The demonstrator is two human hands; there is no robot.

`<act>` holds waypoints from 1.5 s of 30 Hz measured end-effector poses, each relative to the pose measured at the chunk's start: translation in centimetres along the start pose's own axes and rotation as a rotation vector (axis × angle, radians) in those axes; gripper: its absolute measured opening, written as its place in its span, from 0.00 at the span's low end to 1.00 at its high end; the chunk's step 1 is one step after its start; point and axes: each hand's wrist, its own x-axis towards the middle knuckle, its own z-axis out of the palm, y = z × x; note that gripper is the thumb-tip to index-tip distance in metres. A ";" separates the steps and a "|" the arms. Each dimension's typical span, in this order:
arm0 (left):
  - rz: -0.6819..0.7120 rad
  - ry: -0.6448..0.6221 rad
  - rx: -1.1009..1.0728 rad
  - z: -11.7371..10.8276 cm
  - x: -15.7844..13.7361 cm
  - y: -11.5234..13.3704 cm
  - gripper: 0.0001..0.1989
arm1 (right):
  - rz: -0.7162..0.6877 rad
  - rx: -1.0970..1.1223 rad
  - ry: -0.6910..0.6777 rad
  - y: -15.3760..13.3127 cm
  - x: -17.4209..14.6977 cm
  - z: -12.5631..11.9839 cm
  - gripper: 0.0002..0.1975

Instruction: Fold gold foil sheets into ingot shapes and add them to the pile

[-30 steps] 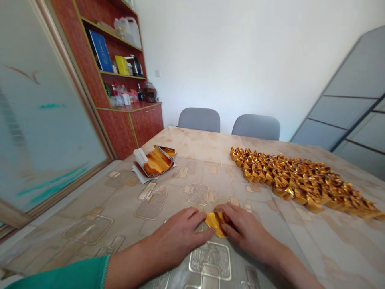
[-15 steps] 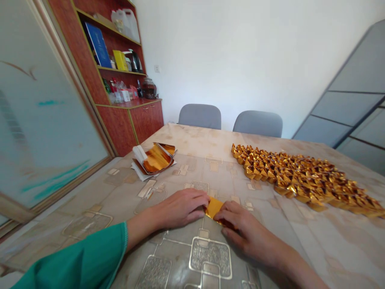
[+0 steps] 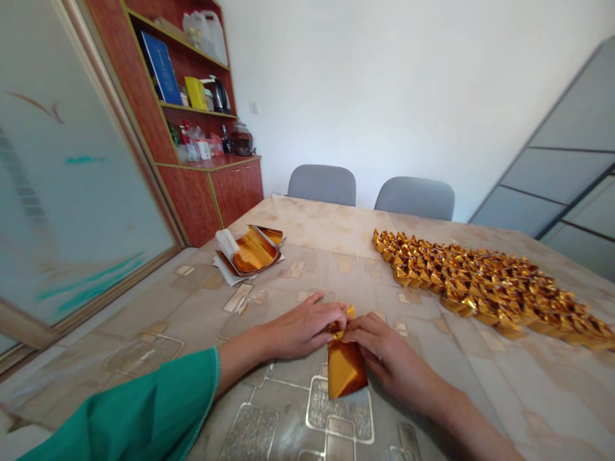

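A partly folded sheet of gold foil paper (image 3: 344,371) lies on the table in front of me, its near part flat and ending in a slanted flap. My left hand (image 3: 307,325) pinches its upper part from the left, thumb and fingers closed on it. From the right, my right hand (image 3: 384,346) grips the same paper at the crease, its fingertips almost touching the left ones. The fingers hide most of the fold between them. A small gold tip shows above the hands.
To the left lies a stack of gold foil sheets (image 3: 252,253) with white backing. Rows of folded gold paper ingots (image 3: 480,282) cover the right side. Two grey chairs (image 3: 321,184) stand behind the patterned table (image 3: 250,378). A red-brown cabinet (image 3: 192,198) holds jugs and a kettle.
The foil paper has turned, and its flat part now extends toward me below my hands. My left hand has moved right, and both hands have come together at the crease.
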 end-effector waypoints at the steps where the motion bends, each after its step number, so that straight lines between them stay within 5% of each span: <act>1: 0.001 0.035 0.018 0.0 -0.1 0.4 0.10 | 0.011 -0.015 0.000 0.0 0.0 0.2 0.15; 5: 0.044 0.079 0.061 -0.2 -0.6 2.7 0.05 | 0.047 -0.048 0.019 -0.1 0.0 0.9 0.10; 9: 0.038 0.035 0.167 0.0 -1.3 4.2 0.19 | 0.063 -0.041 0.035 0.0 0.0 1.4 0.10; 15: 0.090 -0.010 0.214 0.7 -1.9 4.4 0.04 | 0.099 -0.058 0.006 -0.6 0.0 0.9 0.10; 18: -0.014 0.027 0.108 0.4 -2.1 4.3 0.05 | 0.102 -0.058 -0.061 -1.1 -0.3 0.1 0.09; 22: -0.269 0.099 -0.130 -0.1 -2.1 3.8 0.04 | 0.106 -0.067 -0.088 -1.5 -0.4 -0.2 0.21; 27: -0.391 0.173 -0.321 -0.1 -1.8 3.1 0.03 | 0.123 -0.089 -0.037 -1.9 0.0 0.5 0.16; 31: -0.346 0.126 -0.308 -0.5 -1.9 3.4 0.02 | 0.143 -0.137 0.019 -2.0 0.2 1.2 0.09; 36: -0.206 0.010 -0.033 -0.9 -3.0 3.6 0.18 | 0.115 -0.133 0.037 -1.5 0.3 1.6 0.04; 45: -0.318 0.152 -0.083 0.4 -5.1 4.2 0.12 | 0.148 -0.051 0.006 -1.3 0.5 1.5 0.07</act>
